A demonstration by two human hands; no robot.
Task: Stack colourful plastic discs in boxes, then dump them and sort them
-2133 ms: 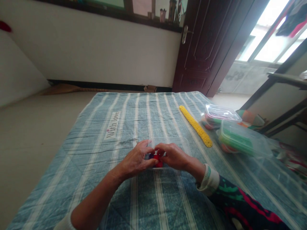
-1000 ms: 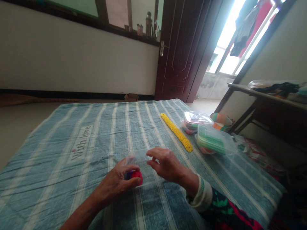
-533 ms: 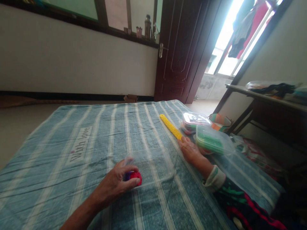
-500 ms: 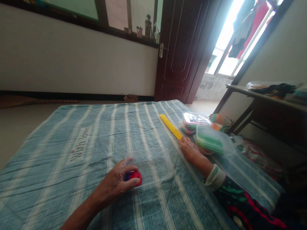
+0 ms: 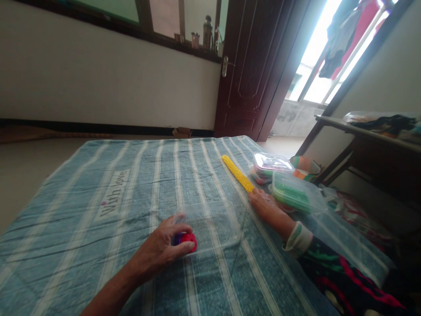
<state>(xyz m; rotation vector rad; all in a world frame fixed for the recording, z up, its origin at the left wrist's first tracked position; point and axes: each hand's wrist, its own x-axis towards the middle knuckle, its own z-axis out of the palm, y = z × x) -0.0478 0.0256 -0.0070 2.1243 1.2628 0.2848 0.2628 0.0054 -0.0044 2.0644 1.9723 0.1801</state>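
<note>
My left hand (image 5: pixel 161 248) rests at the near left corner of a clear plastic box (image 5: pixel 213 226) on the striped cloth, its fingers curled round a small red and purple crocheted piece (image 5: pixel 187 239). My right hand (image 5: pixel 265 206) lies further right, at the near end of a long yellow crocheted strip (image 5: pixel 237 173). Its fingers close on that end of the strip.
Two lidded clear boxes (image 5: pixel 289 186) with colourful pieces stand at the right edge of the blue striped cloth (image 5: pixel 131 193). A dark door (image 5: pixel 250 70) and a wooden table (image 5: pixel 368 136) stand beyond. A clear plastic sheet (image 5: pixel 345 245) lies near my right sleeve.
My right hand left the clear box and reached right to the near end of the yellow strip. My left hand stayed on the red and purple piece.
</note>
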